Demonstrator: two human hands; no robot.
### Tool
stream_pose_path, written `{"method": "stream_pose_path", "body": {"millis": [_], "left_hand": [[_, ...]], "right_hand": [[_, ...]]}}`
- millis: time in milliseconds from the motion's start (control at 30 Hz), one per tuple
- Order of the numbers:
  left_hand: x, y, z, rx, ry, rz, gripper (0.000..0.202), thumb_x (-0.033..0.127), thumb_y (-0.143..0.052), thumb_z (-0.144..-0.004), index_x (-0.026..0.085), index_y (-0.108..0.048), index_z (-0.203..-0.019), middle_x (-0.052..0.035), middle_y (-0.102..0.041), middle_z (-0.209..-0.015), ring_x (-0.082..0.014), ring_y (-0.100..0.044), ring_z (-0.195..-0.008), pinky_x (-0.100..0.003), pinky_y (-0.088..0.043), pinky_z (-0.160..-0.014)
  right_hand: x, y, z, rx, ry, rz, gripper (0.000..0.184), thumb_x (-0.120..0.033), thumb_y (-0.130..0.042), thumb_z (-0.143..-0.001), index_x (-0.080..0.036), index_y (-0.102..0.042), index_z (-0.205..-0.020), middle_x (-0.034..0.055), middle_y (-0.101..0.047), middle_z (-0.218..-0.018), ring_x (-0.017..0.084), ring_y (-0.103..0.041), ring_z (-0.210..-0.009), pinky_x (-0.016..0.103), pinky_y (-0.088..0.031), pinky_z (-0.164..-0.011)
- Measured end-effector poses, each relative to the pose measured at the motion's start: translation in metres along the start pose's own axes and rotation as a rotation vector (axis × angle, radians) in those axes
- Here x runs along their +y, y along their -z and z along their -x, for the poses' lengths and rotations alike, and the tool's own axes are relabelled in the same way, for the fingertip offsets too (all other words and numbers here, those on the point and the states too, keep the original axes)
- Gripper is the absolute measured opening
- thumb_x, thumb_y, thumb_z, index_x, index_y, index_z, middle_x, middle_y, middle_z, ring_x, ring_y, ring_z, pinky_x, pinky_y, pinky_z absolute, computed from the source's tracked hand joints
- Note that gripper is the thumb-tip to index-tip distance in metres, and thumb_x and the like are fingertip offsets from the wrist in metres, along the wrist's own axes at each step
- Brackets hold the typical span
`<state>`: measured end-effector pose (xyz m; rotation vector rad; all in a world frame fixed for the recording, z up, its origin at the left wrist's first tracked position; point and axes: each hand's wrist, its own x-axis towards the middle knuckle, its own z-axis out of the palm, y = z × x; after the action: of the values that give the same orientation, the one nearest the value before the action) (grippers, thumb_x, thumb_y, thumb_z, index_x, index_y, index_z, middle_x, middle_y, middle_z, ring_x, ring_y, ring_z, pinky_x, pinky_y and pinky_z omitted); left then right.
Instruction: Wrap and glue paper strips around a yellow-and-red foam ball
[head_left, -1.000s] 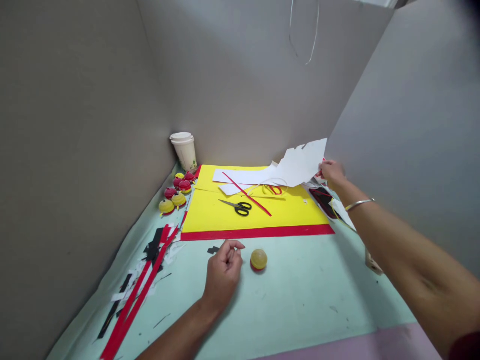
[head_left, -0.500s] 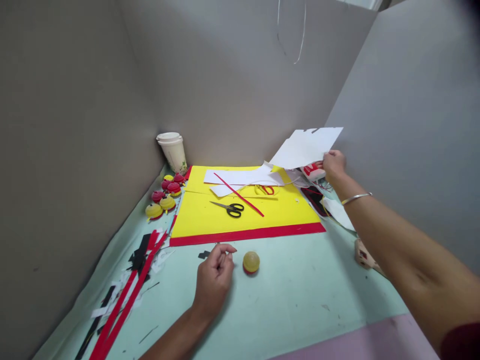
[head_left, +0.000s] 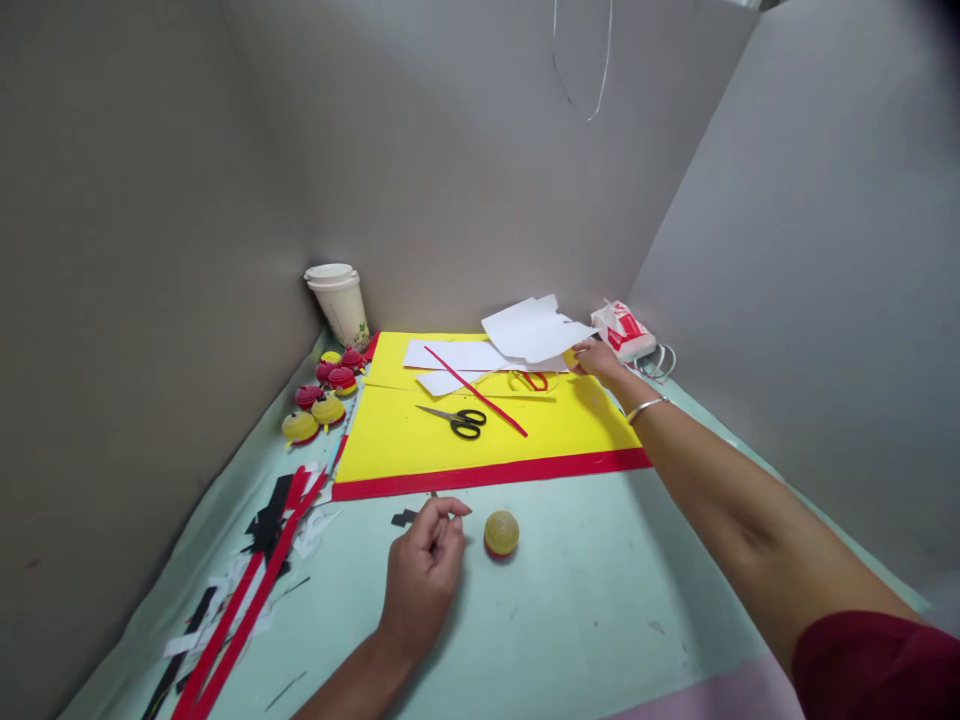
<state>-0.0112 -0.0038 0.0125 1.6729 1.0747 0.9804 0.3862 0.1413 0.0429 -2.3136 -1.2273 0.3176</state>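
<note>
My right hand (head_left: 600,360) reaches across the yellow sheet (head_left: 420,440) with its red front border. Its fingers are closed on the right edge of a cut white paper sheet (head_left: 534,328), which lies low over other white paper pieces (head_left: 450,355). My left hand (head_left: 424,570) rests on the mint-green table (head_left: 600,600), fingers curled, thumb and forefinger pinched together. What they hold is too small to make out. A yellow and red ball (head_left: 501,533) sits just to the right of it.
Black scissors (head_left: 454,420), a thin red strip (head_left: 476,390) and red-handled scissors (head_left: 529,380) lie on the yellow sheet. A lidded paper cup (head_left: 337,300) stands in the back corner, with several red and yellow balls (head_left: 322,395) beside it. Red strips and black scraps (head_left: 247,590) lie at left. A red-white packet (head_left: 622,330) is at back right. Grey walls enclose three sides.
My right hand has brought the white sheet down from the air at back right, leftward onto the yellow sheet. The packet beneath is now uncovered. My left hand has stayed by the ball.
</note>
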Motion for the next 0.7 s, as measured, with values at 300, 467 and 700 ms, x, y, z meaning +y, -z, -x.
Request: {"method": "stream_pose_path", "body": {"millis": [300, 467, 700], "left_hand": [[-0.006, 0.0, 0.0, -0.014, -0.021, -0.034, 0.021, 0.035, -0.046, -0.088, 0.019, -0.06, -0.089, 0.009, -0.024, -0.054, -0.0119, -0.029, -0.049, -0.023, -0.033, -0.052], [-0.006, 0.0, 0.0, -0.01, -0.019, -0.028, 0.019, 0.034, -0.047, -0.087, 0.02, -0.06, -0.088, 0.0092, -0.024, -0.053, -0.0116, -0.029, -0.047, -0.023, -0.034, -0.051], [-0.001, 0.0, -0.001, 0.013, -0.016, -0.001, 0.016, 0.033, -0.051, -0.083, 0.021, -0.062, -0.085, 0.0091, -0.025, -0.052, -0.0116, -0.03, -0.046, -0.022, -0.036, -0.05]], "right_hand": [[0.007, -0.021, -0.004, -0.16, 0.221, 0.595, 0.035, -0.033, -0.061, -0.093, -0.014, -0.058, -0.122, 0.0116, -0.06, -0.124, 0.024, -0.062, -0.105, 0.044, -0.053, -0.088], [0.008, -0.013, -0.009, -0.209, 0.296, 0.742, 0.033, -0.033, -0.061, -0.094, -0.015, -0.059, -0.122, 0.0107, -0.06, -0.124, 0.023, -0.062, -0.105, 0.044, -0.053, -0.088], [0.009, 0.013, -0.01, -0.255, 0.313, 0.79, 0.029, -0.033, -0.059, -0.095, -0.018, -0.06, -0.121, 0.0088, -0.061, -0.122, 0.022, -0.063, -0.102, 0.042, -0.054, -0.086]]}}
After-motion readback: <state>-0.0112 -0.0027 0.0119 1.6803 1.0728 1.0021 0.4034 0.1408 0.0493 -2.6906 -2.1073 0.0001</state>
